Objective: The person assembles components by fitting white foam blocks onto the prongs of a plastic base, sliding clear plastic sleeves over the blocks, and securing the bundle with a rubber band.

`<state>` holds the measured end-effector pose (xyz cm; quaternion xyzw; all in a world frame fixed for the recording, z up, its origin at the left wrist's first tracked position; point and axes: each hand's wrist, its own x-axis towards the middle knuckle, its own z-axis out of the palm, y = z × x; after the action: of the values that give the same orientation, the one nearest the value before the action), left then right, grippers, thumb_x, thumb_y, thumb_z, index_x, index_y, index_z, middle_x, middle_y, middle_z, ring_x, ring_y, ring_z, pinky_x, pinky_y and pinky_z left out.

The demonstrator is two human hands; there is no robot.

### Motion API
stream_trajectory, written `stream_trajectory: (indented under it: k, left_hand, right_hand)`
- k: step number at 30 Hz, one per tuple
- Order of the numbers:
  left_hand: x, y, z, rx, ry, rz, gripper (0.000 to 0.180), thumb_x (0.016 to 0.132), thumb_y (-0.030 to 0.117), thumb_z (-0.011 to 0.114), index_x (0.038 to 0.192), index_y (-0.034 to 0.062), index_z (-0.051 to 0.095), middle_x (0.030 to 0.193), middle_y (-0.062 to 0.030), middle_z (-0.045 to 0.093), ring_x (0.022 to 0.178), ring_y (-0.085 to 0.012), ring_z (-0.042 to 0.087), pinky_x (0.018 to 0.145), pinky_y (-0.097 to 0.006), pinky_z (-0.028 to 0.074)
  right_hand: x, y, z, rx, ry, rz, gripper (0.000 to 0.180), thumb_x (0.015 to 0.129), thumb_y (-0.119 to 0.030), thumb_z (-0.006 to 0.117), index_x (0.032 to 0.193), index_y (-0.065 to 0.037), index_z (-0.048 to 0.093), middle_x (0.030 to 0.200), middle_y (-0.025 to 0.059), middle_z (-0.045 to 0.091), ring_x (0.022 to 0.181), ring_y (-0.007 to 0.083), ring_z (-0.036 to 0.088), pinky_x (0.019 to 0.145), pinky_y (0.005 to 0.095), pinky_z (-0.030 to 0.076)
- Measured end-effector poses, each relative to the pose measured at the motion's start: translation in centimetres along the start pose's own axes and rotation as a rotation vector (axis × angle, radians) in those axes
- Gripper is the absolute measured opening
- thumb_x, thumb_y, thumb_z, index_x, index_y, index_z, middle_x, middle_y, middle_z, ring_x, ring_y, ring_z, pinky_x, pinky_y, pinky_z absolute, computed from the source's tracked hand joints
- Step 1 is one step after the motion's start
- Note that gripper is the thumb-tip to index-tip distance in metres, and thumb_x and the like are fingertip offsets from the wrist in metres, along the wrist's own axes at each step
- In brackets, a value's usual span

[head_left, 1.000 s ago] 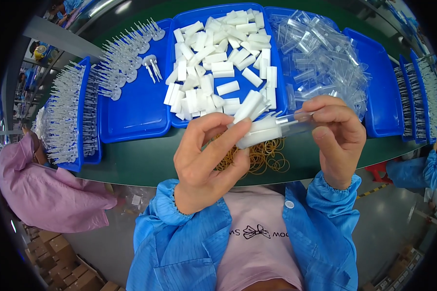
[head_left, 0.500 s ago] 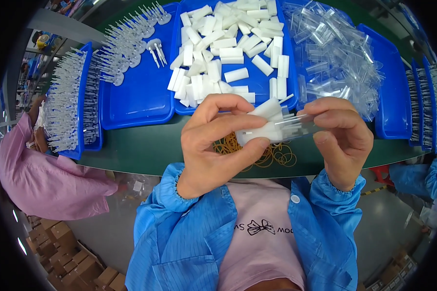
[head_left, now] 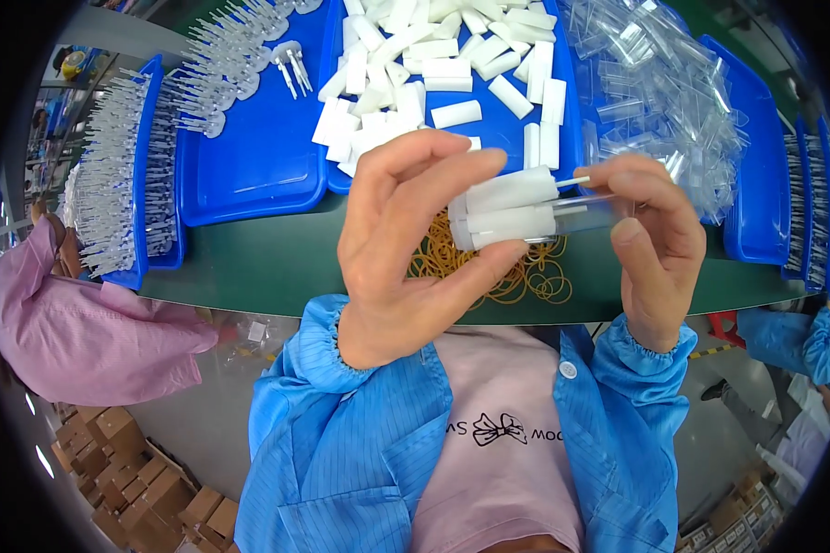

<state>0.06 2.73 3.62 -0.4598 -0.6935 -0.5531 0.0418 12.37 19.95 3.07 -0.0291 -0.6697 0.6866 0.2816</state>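
Note:
My left hand [head_left: 392, 249] holds a pronged white part [head_left: 461, 221] by its rounded base end, thumb below and fingers above. Two white foam sleeves [head_left: 512, 192] lie side by side on it, and thin white prongs stick out past them to the right. Around the nearer sleeve runs a clear plastic tube [head_left: 590, 215], reaching toward my right hand [head_left: 659, 235]. My right fingertips close around the tube's far end, though the exact contact is blurred. Below the part, tan rubber bands [head_left: 526, 281] lie in a loose heap on the green table [head_left: 277, 267].
Blue trays hold white foam sleeves [head_left: 456, 113] in the middle, clear plastic tubes [head_left: 664, 101] at right and pronged white parts [head_left: 226, 74] at left. More pronged parts stand in a blue bin [head_left: 148, 175]. A person in pink [head_left: 92, 323] is at far left.
My left fingers have lifted off the sleeves, baring more of them. The clear tube now visibly surrounds the nearer sleeve. The trays sit slightly higher in view.

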Motion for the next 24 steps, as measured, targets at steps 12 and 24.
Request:
stream_trajectory:
  k: [12,24]
  left_hand:
    - [-1.4,-0.6,0.3,-0.530,0.101,-0.281,0.063,0.067,0.011,0.080,0.121,-0.0014,0.050,0.118,-0.0132,0.048,0.104,-0.0194,0.052,0.081,-0.031,0.048]
    - [-2.0,-1.1,-0.2,-0.715,0.112,-0.334,0.047,0.063,0.000,0.081,0.104,-0.0052,0.059,0.111,-0.0109,0.049,0.098,-0.0188,0.058,0.087,-0.030,0.051]
  right_hand:
    - [-0.7,0.7,-0.4,-0.096,0.117,-0.030,0.021,0.078,-0.001,0.060,0.099,0.002,0.059,0.099,0.0113,0.063,0.098,0.0197,0.053,0.093,0.0342,0.037]
    - [-1.2,1.2,1.0,-0.008,0.111,0.002,0.027,0.078,-0.012,0.071,0.099,-0.002,0.057,0.096,0.0118,0.063,0.097,0.0189,0.055,0.097,0.0378,0.034]
